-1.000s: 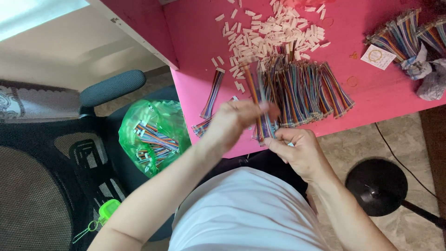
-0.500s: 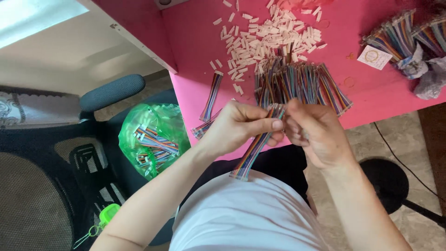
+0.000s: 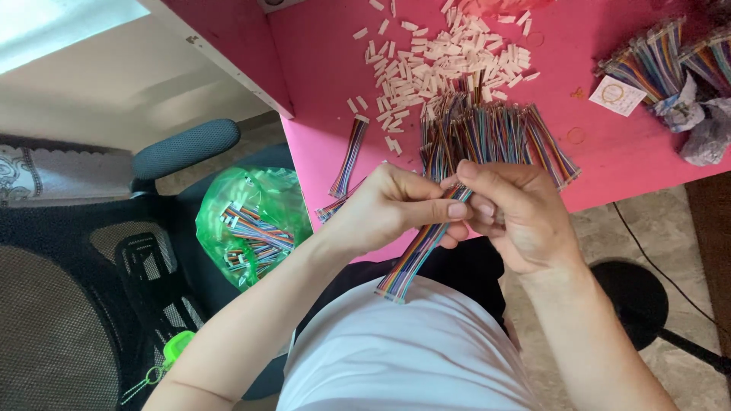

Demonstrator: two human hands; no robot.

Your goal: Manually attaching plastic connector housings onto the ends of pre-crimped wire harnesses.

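Observation:
My left hand (image 3: 388, 207) and my right hand (image 3: 518, 213) meet over the near edge of a pink table (image 3: 327, 91). Both pinch the upper end of a flat rainbow ribbon cable (image 3: 415, 255), which hangs down toward my white shirt. Just beyond my hands lies a pile of similar rainbow cables (image 3: 495, 133). Behind that pile is a scatter of small white plastic connectors (image 3: 434, 65). One finished cable (image 3: 349, 156) lies alone on the table's left part.
A green plastic bag (image 3: 251, 221) with several cables sits on a dark office chair (image 3: 84, 304) to my left. Bundled cables (image 3: 655, 57), a white tag and crumpled plastic lie at the table's far right. A black round stand base (image 3: 636, 293) stands on the floor.
My hands have drawn one ribbon cable off the pile and brought it toward my body. It now hangs below my fingers, a little lower than half a second ago.

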